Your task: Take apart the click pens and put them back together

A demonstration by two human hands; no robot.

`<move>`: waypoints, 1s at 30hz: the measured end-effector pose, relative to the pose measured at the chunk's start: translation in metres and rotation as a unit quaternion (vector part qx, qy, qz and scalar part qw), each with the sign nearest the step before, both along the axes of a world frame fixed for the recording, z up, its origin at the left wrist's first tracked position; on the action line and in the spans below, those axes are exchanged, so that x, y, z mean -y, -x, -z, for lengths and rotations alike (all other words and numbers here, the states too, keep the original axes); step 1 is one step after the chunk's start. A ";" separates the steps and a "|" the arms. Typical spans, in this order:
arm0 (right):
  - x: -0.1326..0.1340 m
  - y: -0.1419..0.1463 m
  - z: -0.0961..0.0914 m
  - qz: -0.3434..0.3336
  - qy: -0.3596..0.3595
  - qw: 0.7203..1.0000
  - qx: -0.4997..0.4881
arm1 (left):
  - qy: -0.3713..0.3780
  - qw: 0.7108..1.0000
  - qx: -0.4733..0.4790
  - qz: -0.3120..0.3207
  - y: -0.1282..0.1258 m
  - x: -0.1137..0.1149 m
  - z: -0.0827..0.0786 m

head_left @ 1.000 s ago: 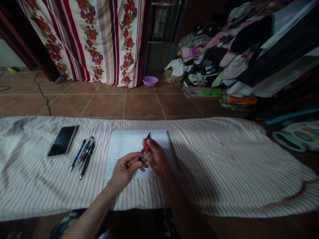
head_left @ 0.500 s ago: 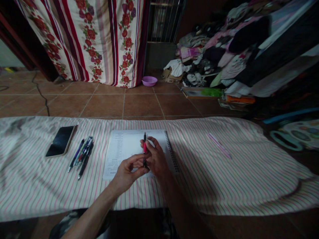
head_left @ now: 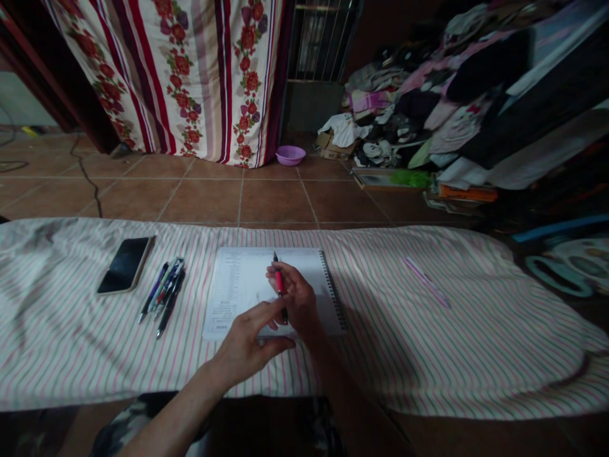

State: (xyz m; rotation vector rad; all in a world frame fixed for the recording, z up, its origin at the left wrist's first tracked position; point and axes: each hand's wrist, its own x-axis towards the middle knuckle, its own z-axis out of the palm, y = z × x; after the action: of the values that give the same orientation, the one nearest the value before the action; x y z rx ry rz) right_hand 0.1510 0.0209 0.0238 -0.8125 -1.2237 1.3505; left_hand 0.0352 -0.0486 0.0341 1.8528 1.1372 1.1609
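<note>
The striped surface (head_left: 457, 355) stretches in front of me, running past the left edge of view. Beyond its far side, over the tiled floor (head_left: 209, 197), hangs one flowered curtain (head_left: 204, 82), cropped at the top. The heap of clothes (head_left: 428, 105) to the right is dim and cut off, its pieces beyond counting. One purple basin (head_left: 290, 156) sits between the two. One notebook (head_left: 252, 273) lies before me, its print too small to read; my two hands cover its lower right part. One phone (head_left: 124, 265) lies well to the left. Next to it the overlapping pens (head_left: 164, 295) number at least four; one pink pen (head_left: 427, 281) lies alone on the right. One red pen (head_left: 279, 279) is above the page, clamped in my right hand's (head_left: 301, 297) fingers, some hidden; my left hand's (head_left: 250, 336) fingers are apart, and I cannot tell whether the index touches it
</note>
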 end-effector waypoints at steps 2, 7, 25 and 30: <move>-0.003 -0.003 0.002 0.055 -0.017 0.996 0.066 | -0.001 1.000 -0.025 0.002 0.004 0.004 0.003; -0.011 -0.007 0.007 0.125 0.044 0.979 0.155 | -0.004 0.988 -0.143 -0.059 0.020 0.008 0.013; 0.001 -0.002 0.028 0.116 -0.036 0.934 0.336 | 0.003 0.961 -0.277 0.003 0.022 0.010 0.017; 0.006 -0.006 0.033 0.118 -0.050 0.932 0.340 | -0.015 0.950 -0.313 -0.002 0.020 0.011 0.020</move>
State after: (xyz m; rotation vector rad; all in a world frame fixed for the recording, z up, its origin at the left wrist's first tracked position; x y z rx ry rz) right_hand 0.1573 0.0153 -0.0091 -1.3717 -1.6411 0.8140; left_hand 0.0150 -0.0593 0.0146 2.3231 1.4564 0.5902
